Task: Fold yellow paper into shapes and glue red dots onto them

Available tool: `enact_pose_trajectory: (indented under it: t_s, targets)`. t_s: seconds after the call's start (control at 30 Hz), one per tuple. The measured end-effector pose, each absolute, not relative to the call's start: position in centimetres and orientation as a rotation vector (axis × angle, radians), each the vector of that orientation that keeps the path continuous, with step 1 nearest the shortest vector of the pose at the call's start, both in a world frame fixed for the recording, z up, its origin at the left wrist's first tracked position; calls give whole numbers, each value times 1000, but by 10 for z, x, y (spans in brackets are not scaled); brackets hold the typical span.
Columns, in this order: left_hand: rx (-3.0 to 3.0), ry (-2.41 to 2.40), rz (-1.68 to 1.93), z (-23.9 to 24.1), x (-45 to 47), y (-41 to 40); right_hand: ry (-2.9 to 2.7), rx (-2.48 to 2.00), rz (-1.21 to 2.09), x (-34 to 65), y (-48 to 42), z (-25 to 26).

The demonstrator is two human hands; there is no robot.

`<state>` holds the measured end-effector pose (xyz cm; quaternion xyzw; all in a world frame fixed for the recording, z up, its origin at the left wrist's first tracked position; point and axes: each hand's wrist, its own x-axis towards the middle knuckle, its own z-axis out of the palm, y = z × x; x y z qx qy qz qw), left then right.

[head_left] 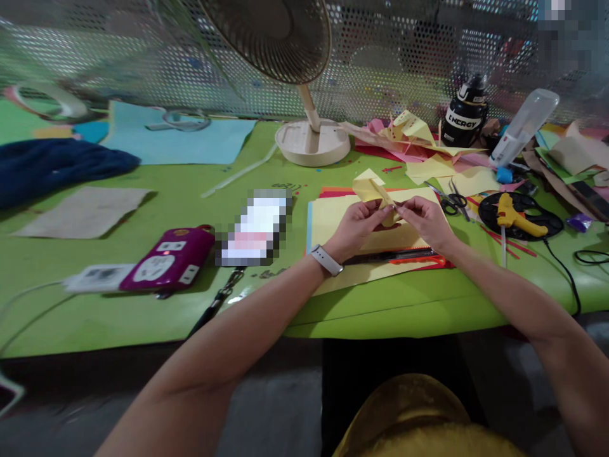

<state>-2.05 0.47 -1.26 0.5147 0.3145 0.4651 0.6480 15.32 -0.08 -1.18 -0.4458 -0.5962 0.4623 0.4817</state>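
From where I stood, both of the person's hands met over the green table point(266, 311), with a folded piece of yellow paper point(368, 184) between them. The left hand point(358, 227) had its thumb and fingers clamped on the piece, which stuck up beyond the fingertips. The right hand point(425, 219) had its thumb and forefinger pinched on the paper's right edge, close to the left thumb; how the other right fingers sat, I couldn't tell. Under the fingers lay a stack of yellow sheets point(328, 219), and on its near side, closer to the body, a long black tool point(380, 256). Scissors point(454, 203) rested just right of the right fingers, and beyond them a yellow glue gun point(516, 219) lay on a black spool point(490, 212). Well to the left of the left fingers were a phone point(257, 225) and, farther out, a purple device point(166, 259). Past the fingertips, a little leftward, stood a fan point(313, 143); off to the far right, a black bottle point(462, 120).
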Motion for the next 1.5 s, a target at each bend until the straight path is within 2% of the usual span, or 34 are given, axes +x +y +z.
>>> enact_pose_trajectory:
  t_s: [1.5]
  targets:
    - [1094, 772, 1095, -14, -24, 11, -1477, -1159, 1155, 156, -2, -5]
